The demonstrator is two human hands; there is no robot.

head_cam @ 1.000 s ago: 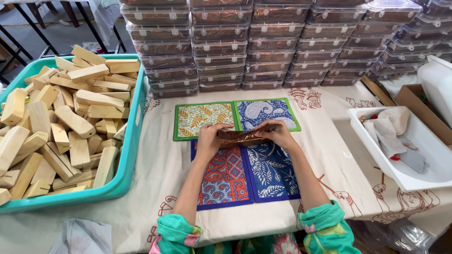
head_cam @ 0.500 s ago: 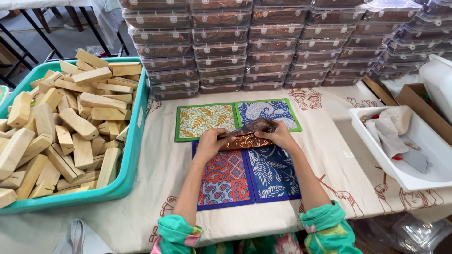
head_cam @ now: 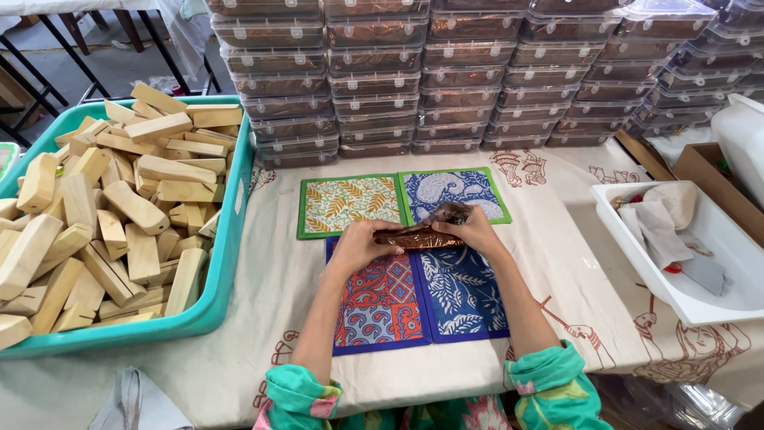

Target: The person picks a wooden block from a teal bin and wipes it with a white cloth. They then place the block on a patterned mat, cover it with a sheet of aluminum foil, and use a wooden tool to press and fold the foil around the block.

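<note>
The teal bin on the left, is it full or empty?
Full. The teal bin is heaped with pale wooden blocks, and some rise above its rim.

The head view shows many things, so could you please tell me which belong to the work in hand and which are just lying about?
In hand:
- brown wrapped piece, held by left hand and right hand
- patterned mats beneath

Lying about:
- teal crate of wooden blocks
- stacked clear boxes
- white tray with cloth
</note>
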